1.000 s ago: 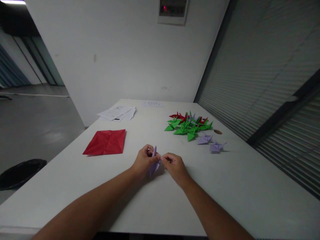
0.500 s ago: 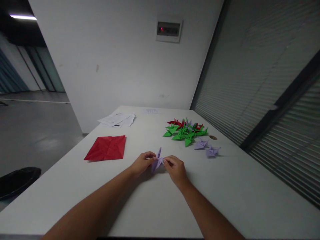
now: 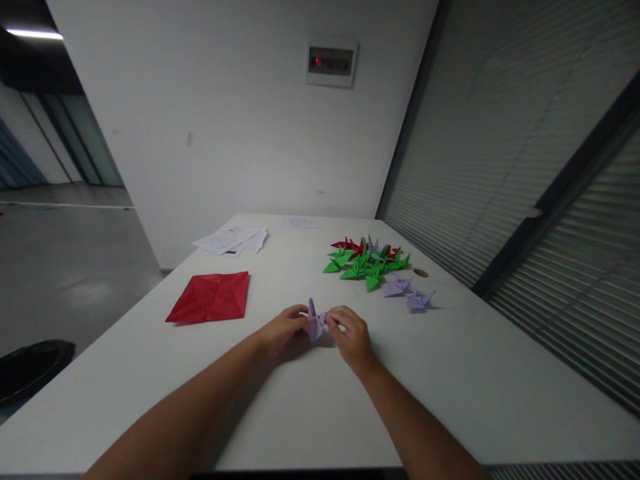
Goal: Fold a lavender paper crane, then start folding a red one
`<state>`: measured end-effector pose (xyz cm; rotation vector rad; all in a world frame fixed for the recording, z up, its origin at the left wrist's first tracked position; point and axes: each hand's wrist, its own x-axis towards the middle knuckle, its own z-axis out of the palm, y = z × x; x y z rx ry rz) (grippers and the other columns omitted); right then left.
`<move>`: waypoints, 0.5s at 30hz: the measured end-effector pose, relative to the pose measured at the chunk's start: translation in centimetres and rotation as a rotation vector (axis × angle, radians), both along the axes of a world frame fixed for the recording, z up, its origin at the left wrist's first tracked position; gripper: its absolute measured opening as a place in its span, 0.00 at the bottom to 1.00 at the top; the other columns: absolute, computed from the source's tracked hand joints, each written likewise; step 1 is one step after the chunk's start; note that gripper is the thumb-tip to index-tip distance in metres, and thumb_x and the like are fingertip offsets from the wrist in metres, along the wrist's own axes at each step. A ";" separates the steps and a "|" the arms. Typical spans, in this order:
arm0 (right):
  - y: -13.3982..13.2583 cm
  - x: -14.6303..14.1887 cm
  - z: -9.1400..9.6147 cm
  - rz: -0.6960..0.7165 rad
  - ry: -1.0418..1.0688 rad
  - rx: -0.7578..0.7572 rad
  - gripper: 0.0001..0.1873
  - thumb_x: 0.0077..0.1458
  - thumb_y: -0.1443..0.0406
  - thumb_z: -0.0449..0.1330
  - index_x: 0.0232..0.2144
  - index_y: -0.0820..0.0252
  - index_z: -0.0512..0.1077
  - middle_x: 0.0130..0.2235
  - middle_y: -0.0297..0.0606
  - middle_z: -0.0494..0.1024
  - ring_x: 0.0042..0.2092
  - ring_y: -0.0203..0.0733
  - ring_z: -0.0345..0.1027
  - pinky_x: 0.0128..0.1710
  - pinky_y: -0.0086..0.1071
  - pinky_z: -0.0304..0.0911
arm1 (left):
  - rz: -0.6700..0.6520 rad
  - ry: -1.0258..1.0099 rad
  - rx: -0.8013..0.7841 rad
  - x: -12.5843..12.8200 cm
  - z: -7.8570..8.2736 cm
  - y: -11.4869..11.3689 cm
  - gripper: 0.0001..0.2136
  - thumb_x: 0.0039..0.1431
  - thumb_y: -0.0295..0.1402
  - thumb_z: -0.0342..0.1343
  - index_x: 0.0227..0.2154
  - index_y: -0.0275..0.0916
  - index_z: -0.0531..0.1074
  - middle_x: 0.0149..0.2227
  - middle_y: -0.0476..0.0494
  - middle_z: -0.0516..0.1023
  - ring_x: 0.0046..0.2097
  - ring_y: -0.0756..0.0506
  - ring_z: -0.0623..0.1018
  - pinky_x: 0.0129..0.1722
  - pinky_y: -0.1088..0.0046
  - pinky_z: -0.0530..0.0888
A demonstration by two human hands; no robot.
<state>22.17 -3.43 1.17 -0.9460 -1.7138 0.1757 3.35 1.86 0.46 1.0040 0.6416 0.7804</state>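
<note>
Left hand (image 3: 286,329) and right hand (image 3: 351,337) both pinching purple folded paper (image 3: 315,329); it's between the grips, long axis roughly upright, neither hand nearer.

Cranes (image 3: 357,269), red paper (image 3: 210,298), printouts (image 3: 233,239) on table (image 3: 310,407)

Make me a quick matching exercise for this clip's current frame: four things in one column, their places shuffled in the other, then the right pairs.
Things
1. Purple paper piece
2. Red paper sheet
3. Green paper cranes
4. Black-lined bin

Places
A. Beyond the left edge of the white table
B. On the table's right side, heaped close to red ones
C. Between the left hand and the right hand
D. On the table's left side, nearer the camera than the white papers

Pairs: 1-C, 2-D, 3-B, 4-A
</note>
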 end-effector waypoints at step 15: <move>0.1 0.4 -0.2 -0.032 -0.029 0.020 0.09 0.64 0.67 0.56 0.36 0.57 0.77 0.34 0.41 0.79 0.38 0.44 0.74 0.41 0.37 0.69 | 0.020 0.016 -0.002 -0.1 0.6 0.3 0.11 0.51 0.32 0.65 0.37 0.36 0.77 0.39 0.40 0.79 0.38 0.46 0.78 0.41 0.71 0.73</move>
